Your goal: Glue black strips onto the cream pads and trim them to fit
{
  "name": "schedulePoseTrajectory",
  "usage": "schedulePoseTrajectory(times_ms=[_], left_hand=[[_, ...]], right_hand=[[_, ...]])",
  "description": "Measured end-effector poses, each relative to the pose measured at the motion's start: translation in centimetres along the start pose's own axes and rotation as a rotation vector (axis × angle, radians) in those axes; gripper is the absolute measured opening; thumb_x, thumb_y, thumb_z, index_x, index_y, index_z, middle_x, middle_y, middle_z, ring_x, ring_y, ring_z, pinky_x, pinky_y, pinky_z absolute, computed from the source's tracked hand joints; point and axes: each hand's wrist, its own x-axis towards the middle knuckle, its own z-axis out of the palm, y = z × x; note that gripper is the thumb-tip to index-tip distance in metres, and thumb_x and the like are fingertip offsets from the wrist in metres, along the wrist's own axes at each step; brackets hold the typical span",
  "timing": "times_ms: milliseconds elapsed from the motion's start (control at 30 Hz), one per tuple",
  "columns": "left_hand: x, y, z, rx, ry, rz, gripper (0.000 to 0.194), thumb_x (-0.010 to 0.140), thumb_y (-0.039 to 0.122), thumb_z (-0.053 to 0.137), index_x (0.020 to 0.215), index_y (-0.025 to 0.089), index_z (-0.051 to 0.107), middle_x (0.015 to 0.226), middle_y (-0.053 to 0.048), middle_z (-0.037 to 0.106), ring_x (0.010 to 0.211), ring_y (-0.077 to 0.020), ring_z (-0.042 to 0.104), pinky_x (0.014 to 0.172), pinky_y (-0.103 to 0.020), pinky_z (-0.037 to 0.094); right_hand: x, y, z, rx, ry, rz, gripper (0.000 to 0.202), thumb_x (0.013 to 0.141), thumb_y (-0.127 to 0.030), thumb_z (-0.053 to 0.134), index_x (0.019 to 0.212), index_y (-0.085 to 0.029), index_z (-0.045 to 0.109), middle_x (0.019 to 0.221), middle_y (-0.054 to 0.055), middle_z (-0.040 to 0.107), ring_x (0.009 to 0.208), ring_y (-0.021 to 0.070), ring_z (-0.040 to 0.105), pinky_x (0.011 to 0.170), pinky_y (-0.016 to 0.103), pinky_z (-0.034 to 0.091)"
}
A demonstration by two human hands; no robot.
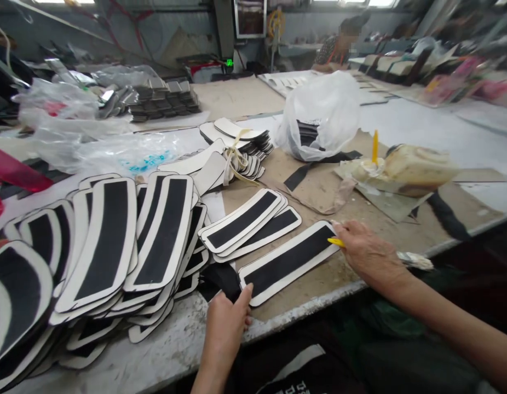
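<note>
Between my hands a curved white piece with a black strip (290,262) lies at the table's front edge. My left hand (229,317) pinches its near left corner, thumb on top. At its right end is my right hand (366,249), fingers closed round a brush with a yellow handle (336,241) and pale, glue-crusted bristles (415,260). Just behind lies a small stack of similar pieces (243,221). Black strips (220,280) lie beside my left hand. Large overlapping piles of these pieces (105,241) cover the left side.
A glue-smeared container (418,167) with a yellow stick (375,146) stands at the right. Behind are a plastic bag of black pieces (323,112), a tied bundle (237,158) and crumpled plastic (109,148). A person (339,46) sits far back.
</note>
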Motion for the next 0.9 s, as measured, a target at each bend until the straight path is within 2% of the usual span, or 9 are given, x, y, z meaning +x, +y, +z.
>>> schedulePoseTrajectory(times_ms=[167, 367, 500, 633, 700, 800, 900], left_hand=[[0.2, -0.8, -0.3, 0.079, 0.018, 0.031, 0.040, 0.064, 0.054, 0.061, 0.046, 0.020, 0.050, 0.041, -0.005, 0.056, 0.040, -0.0222, 0.055, 0.043, -0.032, 0.041], [0.4, -1.8, -0.5, 0.355, 0.185, 0.108, 0.039, 0.063, 0.060, 0.060, 0.057, 0.022, 0.054, 0.049, -0.011, 0.060, 0.060, -0.0339, 0.062, 0.063, -0.041, 0.043], [-0.2, -2.0, -0.6, 0.298, 0.217, 0.140, 0.036, 0.065, 0.056, 0.060, 0.065, 0.020, 0.061, 0.053, -0.010, 0.061, 0.062, -0.0339, 0.062, 0.062, -0.040, 0.043], [-0.9, -2.1, -0.8, 0.254, 0.334, 0.233, 0.035, 0.067, 0.053, 0.058, 0.064, 0.019, 0.064, 0.054, -0.011, 0.060, 0.061, -0.0337, 0.061, 0.060, -0.040, 0.043], [-1.2, -2.0, -1.0, 0.243, 0.376, 0.192, 0.037, 0.065, 0.055, 0.060, 0.063, 0.018, 0.063, 0.054, -0.012, 0.061, 0.063, -0.0348, 0.061, 0.060, -0.041, 0.043], [-1.6, -2.0, -1.3, 0.131, 0.330, 0.119, 0.040, 0.059, 0.054, 0.066, 0.071, 0.016, 0.065, 0.064, -0.012, 0.066, 0.071, -0.0341, 0.064, 0.065, -0.040, 0.045], [-1.7, -2.2, -1.5, 0.014, 0.301, 0.129, 0.043, 0.059, 0.051, 0.067, 0.082, 0.015, 0.067, 0.075, -0.012, 0.070, 0.080, -0.0319, 0.065, 0.069, -0.038, 0.047]], right_hand=[[0.0, 0.4, 1.2, 0.025, -0.040, 0.007, 0.036, 0.086, -0.008, 0.042, 0.120, -0.013, 0.054, 0.103, 0.012, 0.060, 0.096, 0.0244, 0.056, 0.075, 0.031, 0.048], [-0.4, 0.9, 2.2, 0.042, -0.011, -0.016, 0.038, 0.086, -0.012, 0.044, 0.123, -0.014, 0.051, 0.105, 0.012, 0.059, 0.099, 0.0245, 0.055, 0.077, 0.031, 0.049], [-0.7, 0.7, 2.1, 0.052, -0.001, -0.035, 0.036, 0.086, -0.011, 0.044, 0.120, -0.015, 0.054, 0.105, 0.012, 0.058, 0.101, 0.0249, 0.054, 0.078, 0.032, 0.049], [-1.1, 0.5, 2.0, 0.117, 0.027, -0.040, 0.033, 0.085, -0.012, 0.044, 0.114, -0.018, 0.059, 0.102, 0.011, 0.059, 0.099, 0.0250, 0.054, 0.079, 0.033, 0.049], [-1.3, 0.6, 2.1, 0.182, 0.060, -0.044, 0.030, 0.084, -0.014, 0.046, 0.110, -0.019, 0.060, 0.100, 0.010, 0.059, 0.096, 0.0251, 0.055, 0.077, 0.034, 0.049], [-1.4, 0.8, 2.3, 0.281, 0.079, -0.078, 0.027, 0.085, -0.018, 0.044, 0.105, -0.020, 0.061, 0.097, 0.008, 0.060, 0.091, 0.0226, 0.057, 0.078, 0.034, 0.050], [-1.5, 0.9, 2.5, 0.383, 0.079, -0.085, 0.027, 0.091, -0.025, 0.039, 0.104, -0.019, 0.062, 0.094, 0.008, 0.063, 0.086, 0.0203, 0.061, 0.078, 0.032, 0.050]])
